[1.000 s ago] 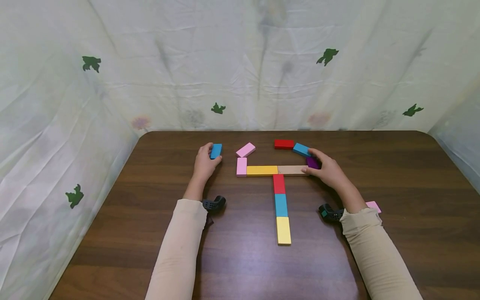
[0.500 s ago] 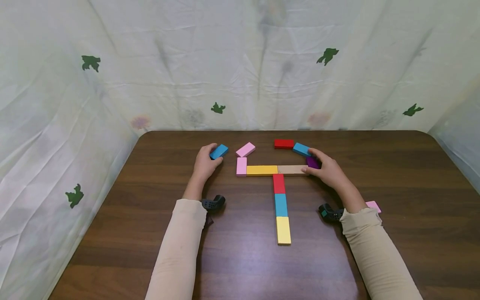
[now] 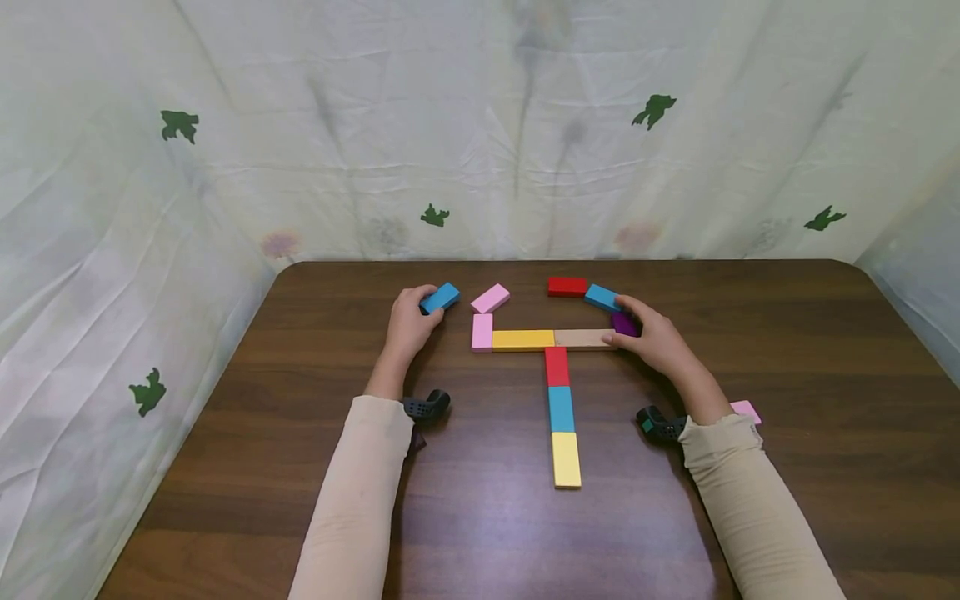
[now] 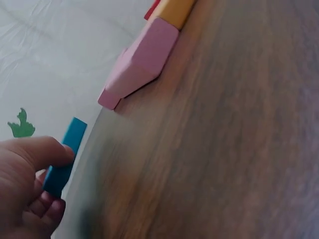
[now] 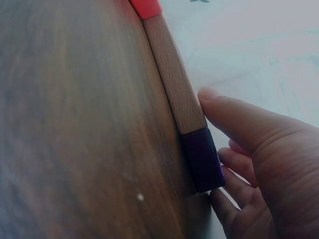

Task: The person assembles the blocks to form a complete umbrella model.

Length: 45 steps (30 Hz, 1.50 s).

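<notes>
In the head view my left hand (image 3: 410,323) pinches a blue wooden block (image 3: 444,295) at the back left of the table, left of two pink blocks. The left wrist view shows the thumb on one face of this blue block (image 4: 66,154), fingers on the other side. My right hand (image 3: 658,342) rests at the right end of the block figure, its fingers loosely bent. Its thumb tip lies at the plain wood block (image 5: 174,74), and the other fingers reach beside the purple block (image 5: 203,159). Another blue block (image 3: 602,297) lies by the right fingertips.
The pink (image 3: 482,333) and yellow (image 3: 522,341) blocks continue the row leftward. A stem of red (image 3: 557,367), blue (image 3: 561,409) and yellow (image 3: 566,460) blocks runs toward me. A red block (image 3: 567,287) lies behind; a loose pink block (image 3: 746,411) is by the right wrist.
The blue block in my left hand has turned clockwise, from nearly upright in the head view to slanting, its far end now further right. My right hand and the laid blocks have stayed put.
</notes>
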### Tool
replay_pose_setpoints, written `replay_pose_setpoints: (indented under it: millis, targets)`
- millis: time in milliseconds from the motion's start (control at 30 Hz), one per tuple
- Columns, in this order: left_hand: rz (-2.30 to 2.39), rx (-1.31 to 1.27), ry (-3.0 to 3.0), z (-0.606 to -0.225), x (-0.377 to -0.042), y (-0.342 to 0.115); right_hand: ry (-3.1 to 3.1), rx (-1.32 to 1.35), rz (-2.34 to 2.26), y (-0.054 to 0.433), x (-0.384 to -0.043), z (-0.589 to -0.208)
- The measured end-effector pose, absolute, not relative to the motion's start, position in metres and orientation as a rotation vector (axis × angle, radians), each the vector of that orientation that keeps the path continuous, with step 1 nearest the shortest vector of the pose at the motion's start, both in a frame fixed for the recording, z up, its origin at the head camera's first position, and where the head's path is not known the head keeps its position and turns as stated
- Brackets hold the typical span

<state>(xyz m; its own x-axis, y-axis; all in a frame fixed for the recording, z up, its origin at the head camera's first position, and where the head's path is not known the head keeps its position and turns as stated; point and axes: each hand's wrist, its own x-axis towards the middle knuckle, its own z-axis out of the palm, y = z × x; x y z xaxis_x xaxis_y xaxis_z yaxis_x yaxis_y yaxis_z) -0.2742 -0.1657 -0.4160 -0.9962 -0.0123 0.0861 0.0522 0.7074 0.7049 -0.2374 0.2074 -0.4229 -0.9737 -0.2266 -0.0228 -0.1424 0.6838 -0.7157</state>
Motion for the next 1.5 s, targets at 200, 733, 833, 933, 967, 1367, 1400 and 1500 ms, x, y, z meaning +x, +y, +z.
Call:
replay_pose_setpoints:
  millis: [200, 733, 833, 933, 967, 1367, 1400, 1500]
  targets:
    - [-1.180, -0.119, -2.780, -0.406, -0.275, -0.156, 2.779, -0.306, -1.176, 0.207, -0.238, -0.423]
    - [-1.216, -0.252, -2.680, -0.394, -0.282, -0.121, 2.786, -0.313, -1.169, 0.207, -0.236, -0.424]
    - [-1.219, -0.296, -2.684, -0.393, -0.283, -0.113, 2.791, -0.317, -1.171, 0.207, -0.236, -0.424]
    - [-1.202, -0.352, -2.686, -0.392, -0.286, -0.106, 2.792, -0.316, -1.171, 0.207, -0.236, -0.423]
    - [-1.194, -0.375, -2.684, -0.391, -0.287, -0.104, 2.792, -0.315, -1.171, 0.207, -0.236, -0.423]
    - [-1.178, -0.424, -2.758, -0.397, -0.295, -0.085, 2.803, -0.312, -1.155, 0.207, -0.238, -0.425]
    - [-1.167, -0.421, -2.766, -0.398, -0.296, -0.084, 2.803, -0.311, -1.153, 0.207, -0.238, -0.425]
    - [-1.125, -0.426, -2.785, -0.399, -0.298, -0.080, 2.803, -0.303, -1.148, 0.208, -0.238, -0.425]
